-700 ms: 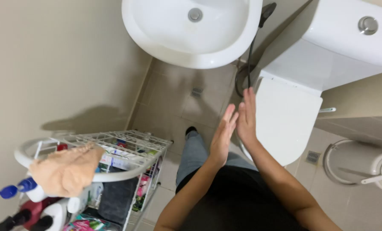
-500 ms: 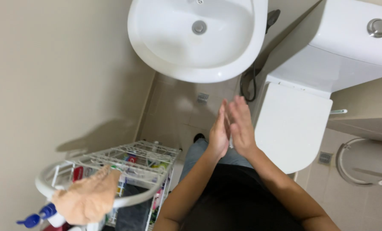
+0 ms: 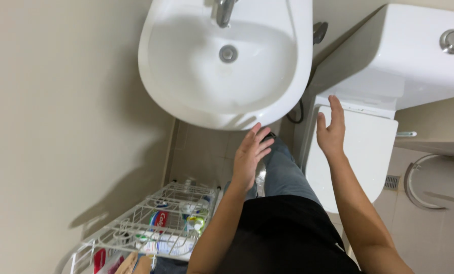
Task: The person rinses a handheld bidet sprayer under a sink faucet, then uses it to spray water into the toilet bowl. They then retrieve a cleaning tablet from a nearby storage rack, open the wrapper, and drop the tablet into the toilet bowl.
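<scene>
Sink (image 3: 206, 96) nearest left hand (image 3: 248, 155), right hand (image 3: 331, 134) over toilet lid (image 3: 369, 152), fingers spread, empty, tap cut off.

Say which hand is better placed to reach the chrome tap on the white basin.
Left, probably: the left hand is open just below the white basin rim, under the chrome tap; the right hand is over the closed white toilet lid.

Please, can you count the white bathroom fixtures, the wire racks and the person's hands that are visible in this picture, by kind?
White fixtures: 2, the sink and the toilet
Wire racks: 1, the white rack holding toiletries
Hands: 2, the left hand and the right hand, both open and holding nothing
Total: 5
</scene>
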